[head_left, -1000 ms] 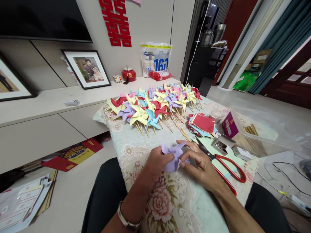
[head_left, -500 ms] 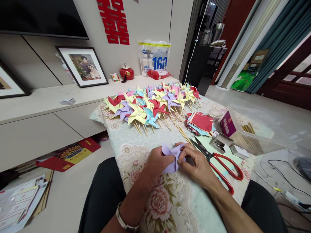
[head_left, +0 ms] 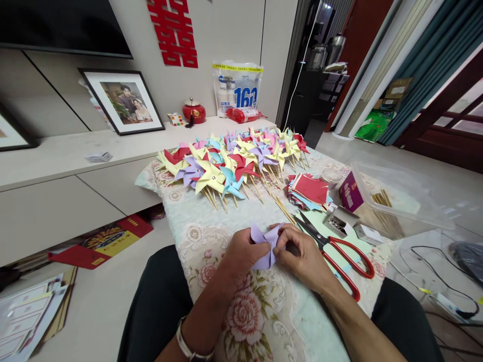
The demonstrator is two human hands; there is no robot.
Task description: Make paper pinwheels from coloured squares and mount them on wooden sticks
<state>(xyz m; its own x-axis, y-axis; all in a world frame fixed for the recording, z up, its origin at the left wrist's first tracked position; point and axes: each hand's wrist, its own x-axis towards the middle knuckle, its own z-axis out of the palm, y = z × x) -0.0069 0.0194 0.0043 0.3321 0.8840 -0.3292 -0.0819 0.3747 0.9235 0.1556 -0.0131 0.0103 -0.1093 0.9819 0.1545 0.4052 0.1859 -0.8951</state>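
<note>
A lilac paper square, partly folded into pinwheel shape (head_left: 264, 241), sits between both hands above the floral tablecloth (head_left: 211, 236). My left hand (head_left: 241, 256) pinches its left side with thumb and fingers. My right hand (head_left: 302, 259) presses folded corners toward the paper's centre with its fingertips closed on it. Finished paper pinwheels on wooden sticks (head_left: 230, 163) lie in a long heap across the far side of the cloth. Red-handled scissors (head_left: 335, 251) lie just right of my right hand.
A stack of cut coloured paper squares (head_left: 309, 191) lies right of the pinwheels. Nearby are a purple box (head_left: 349, 191), a clear plastic tub with sticks (head_left: 392, 201), a small pin box (head_left: 339, 223). A low cabinet with framed photos (head_left: 121, 100) stands left; cables lie at right.
Both hands have drawn slightly closer together on the lilac paper, folding its corners inward. The view has shifted a little to the right.
</note>
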